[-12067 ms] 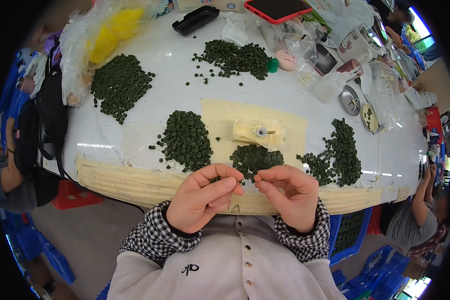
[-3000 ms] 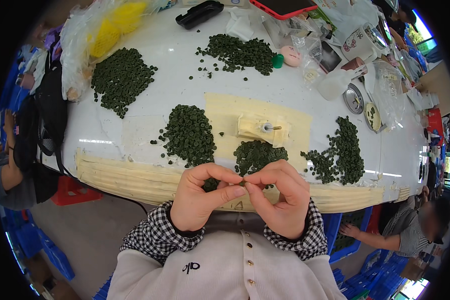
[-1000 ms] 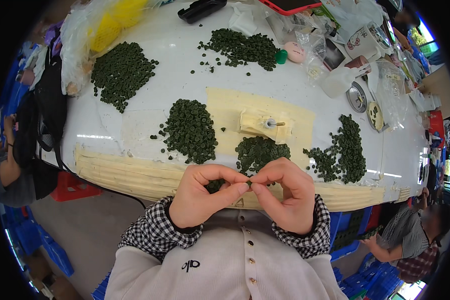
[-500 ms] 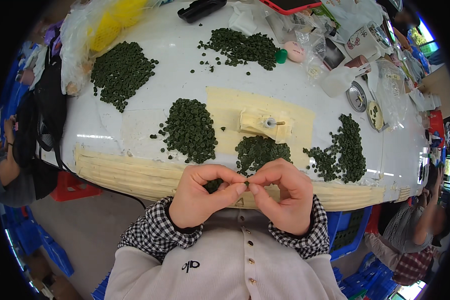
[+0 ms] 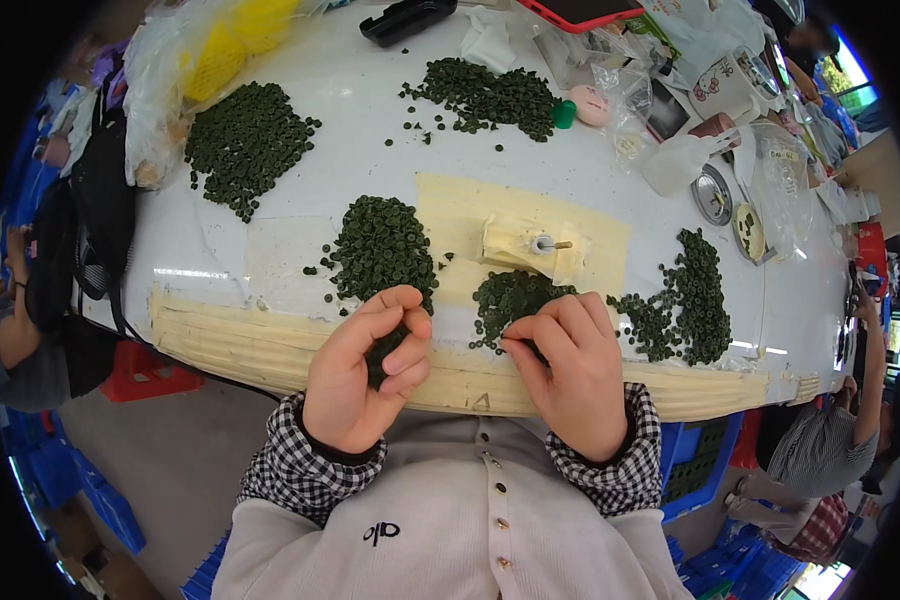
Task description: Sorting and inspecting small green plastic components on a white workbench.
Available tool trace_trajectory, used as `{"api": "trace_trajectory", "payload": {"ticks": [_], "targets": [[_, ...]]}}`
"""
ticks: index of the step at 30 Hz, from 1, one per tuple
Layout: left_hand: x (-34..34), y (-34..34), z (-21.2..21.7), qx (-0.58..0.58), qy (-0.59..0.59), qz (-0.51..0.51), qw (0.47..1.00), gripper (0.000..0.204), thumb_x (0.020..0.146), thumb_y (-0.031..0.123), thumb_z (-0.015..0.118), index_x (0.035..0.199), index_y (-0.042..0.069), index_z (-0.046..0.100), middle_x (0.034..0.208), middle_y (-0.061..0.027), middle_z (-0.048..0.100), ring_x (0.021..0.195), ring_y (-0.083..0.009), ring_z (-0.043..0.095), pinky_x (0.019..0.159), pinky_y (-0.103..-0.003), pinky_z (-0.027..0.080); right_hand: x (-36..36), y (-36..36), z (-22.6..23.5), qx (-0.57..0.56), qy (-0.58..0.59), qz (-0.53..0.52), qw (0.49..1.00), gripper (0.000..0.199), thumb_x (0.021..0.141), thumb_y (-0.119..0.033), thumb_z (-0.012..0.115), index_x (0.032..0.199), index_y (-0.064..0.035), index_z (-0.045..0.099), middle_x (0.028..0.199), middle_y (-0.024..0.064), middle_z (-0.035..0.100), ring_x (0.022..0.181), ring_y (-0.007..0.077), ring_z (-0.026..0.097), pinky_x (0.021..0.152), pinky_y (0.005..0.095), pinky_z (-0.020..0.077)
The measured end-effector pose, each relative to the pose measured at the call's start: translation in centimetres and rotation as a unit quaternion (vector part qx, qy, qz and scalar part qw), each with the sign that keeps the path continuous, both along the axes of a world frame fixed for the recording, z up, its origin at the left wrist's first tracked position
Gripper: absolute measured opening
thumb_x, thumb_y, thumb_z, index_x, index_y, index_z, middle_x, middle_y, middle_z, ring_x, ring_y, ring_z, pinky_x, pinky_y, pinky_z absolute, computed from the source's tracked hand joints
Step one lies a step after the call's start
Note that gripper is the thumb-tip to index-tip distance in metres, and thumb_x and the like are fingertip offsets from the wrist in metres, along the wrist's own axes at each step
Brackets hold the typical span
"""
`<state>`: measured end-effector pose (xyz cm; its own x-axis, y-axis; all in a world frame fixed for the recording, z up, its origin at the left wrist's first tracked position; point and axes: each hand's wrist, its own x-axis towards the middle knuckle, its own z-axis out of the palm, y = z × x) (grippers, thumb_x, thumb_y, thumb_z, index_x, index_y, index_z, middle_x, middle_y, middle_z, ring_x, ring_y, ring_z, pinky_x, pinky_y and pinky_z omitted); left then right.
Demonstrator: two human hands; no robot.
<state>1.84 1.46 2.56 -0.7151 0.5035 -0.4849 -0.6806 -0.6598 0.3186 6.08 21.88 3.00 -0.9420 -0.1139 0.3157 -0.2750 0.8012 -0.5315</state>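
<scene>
My left hand point(image 5: 348, 375) is curled at the table's near edge, with small dark green round pieces point(image 5: 378, 358) cupped between its fingers and palm. My right hand point(image 5: 578, 375) has thumb and forefinger pinched together at the near side of a pile of dark green pieces point(image 5: 515, 300); whatever is between those fingertips is too small to make out. Beyond the left fingers lies a larger pile of ring-shaped green pieces point(image 5: 382, 240). A tape-wrapped block point(image 5: 515, 243) with a metal pin point(image 5: 562, 245) stands behind the pile by my right hand.
More green pieces lie in a right pile point(image 5: 700, 305), a far left pile point(image 5: 245, 145) and a far middle pile point(image 5: 490, 95). Round tin lids point(image 5: 713, 193), a white bottle point(image 5: 675, 163) and a mug point(image 5: 725, 85) crowd the far right. Padding point(image 5: 270, 350) runs along the near edge.
My hands have come apart from a fingertip-to-fingertip pinch. The left moved left and turned more upright; the right fingers now reach the near side of the middle pile.
</scene>
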Motion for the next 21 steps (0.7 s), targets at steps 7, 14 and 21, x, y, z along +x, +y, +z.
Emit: {"api": "trace_trajectory", "payload": {"ticks": [7,14,21], "targets": [[0.2,0.4,0.7,-0.008,0.014,-0.057,0.998,0.022,0.099,0.013,0.038,0.111,0.002,0.052,0.089,-0.0069,0.059,0.057,-0.0054,0.039,0.048,-0.018,0.033,-0.5,-0.4,0.0,0.073,0.007,0.01,0.997,0.017,0.07,-0.004,0.068,0.082,-0.0051,0.057,0.077,0.0068,0.049,0.075,0.0262,0.048,0.066,0.0346,0.0415],[0.7,0.4,-0.2,0.048,0.035,-0.114,0.992,0.027,0.101,0.02,0.037,0.113,0.001,0.052,0.085,-0.0055,0.06,0.056,-0.005,0.039,0.049,-0.018,0.032,0.2,0.0,-0.4,-0.041,0.046,0.013,0.998,0.019,0.069,0.005,0.066,0.082,-0.002,0.054,0.08,0.0088,0.057,0.073,0.028,0.052,0.063,0.0351,0.0446],[0.7,2.0,1.4,-0.067,0.029,-0.166,0.983,0.033,0.102,0.026,0.032,0.108,0.0,0.053,0.073,-0.0022,0.055,0.048,-0.0047,0.032,0.043,-0.019,0.028,1.0,0.3,0.2,-0.151,0.016,-0.01,0.988,0.018,0.068,0.007,0.068,0.083,-0.0007,0.062,0.078,0.0096,0.062,0.069,0.0247,0.058,0.058,0.0314,0.046]]}}
